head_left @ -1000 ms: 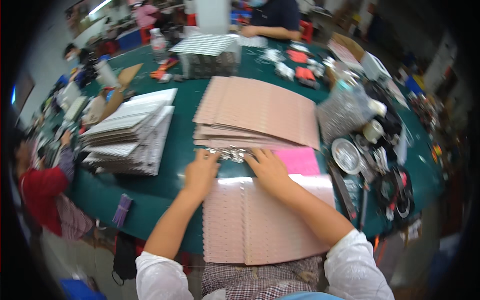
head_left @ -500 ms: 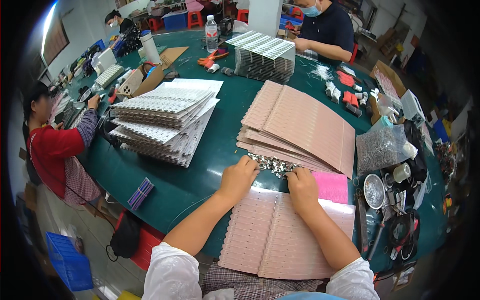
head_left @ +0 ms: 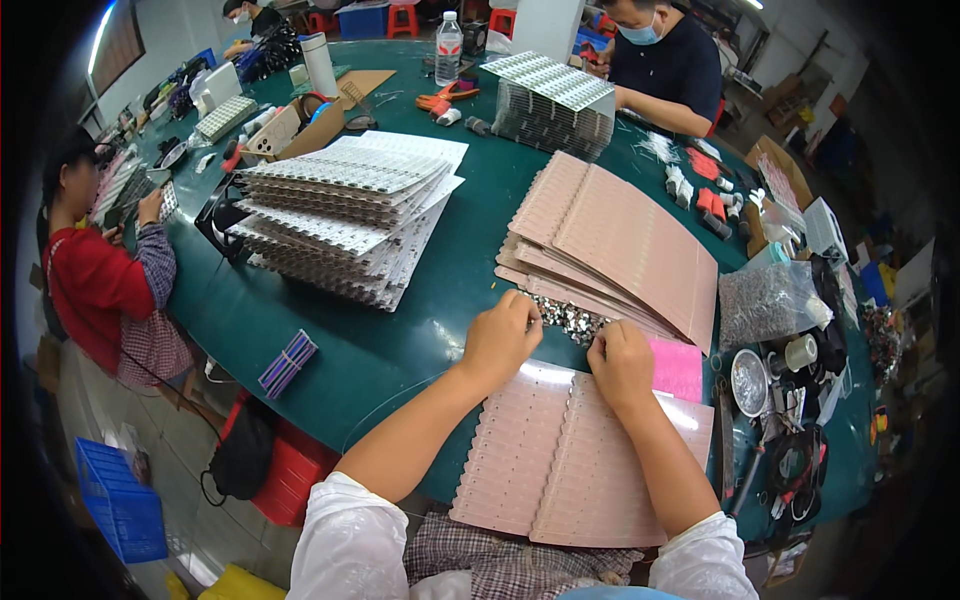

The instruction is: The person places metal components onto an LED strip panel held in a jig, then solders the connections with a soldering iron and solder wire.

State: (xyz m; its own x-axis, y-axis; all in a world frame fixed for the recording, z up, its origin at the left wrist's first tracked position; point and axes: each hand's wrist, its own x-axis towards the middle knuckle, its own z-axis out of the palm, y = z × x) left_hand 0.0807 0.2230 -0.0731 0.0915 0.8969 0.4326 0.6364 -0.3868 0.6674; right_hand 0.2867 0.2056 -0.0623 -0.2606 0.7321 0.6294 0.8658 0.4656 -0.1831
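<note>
A small heap of shiny metal pieces (head_left: 570, 318) lies on the green table between my hands. My left hand (head_left: 503, 338) is at the heap's left side, fingers curled into a pinch. My right hand (head_left: 622, 362) is at its right side, thumb and fingertips drawn together. What either pinch holds, if anything, is too small to make out. Below my hands, nearest my body, lies a pale pink scalloped board panel (head_left: 590, 455). Just past the heap rises a stack of similar pink panels (head_left: 630, 240). A bright pink sheet (head_left: 678, 370) sits beside my right wrist.
White board panels (head_left: 350, 215) are piled at left, near a banded purple bundle (head_left: 288, 363). Farther back stand a racked board stack (head_left: 555, 110) and a bottle (head_left: 448, 50). On the right are a bag of small parts (head_left: 765, 305) and a metal bowl (head_left: 748, 382). Two co-workers sit nearby.
The view has shifted slightly, so the table's contents sit a little differently in the picture. Both hands have drawn back a little from the heap, their fingers more tightly pinched.
</note>
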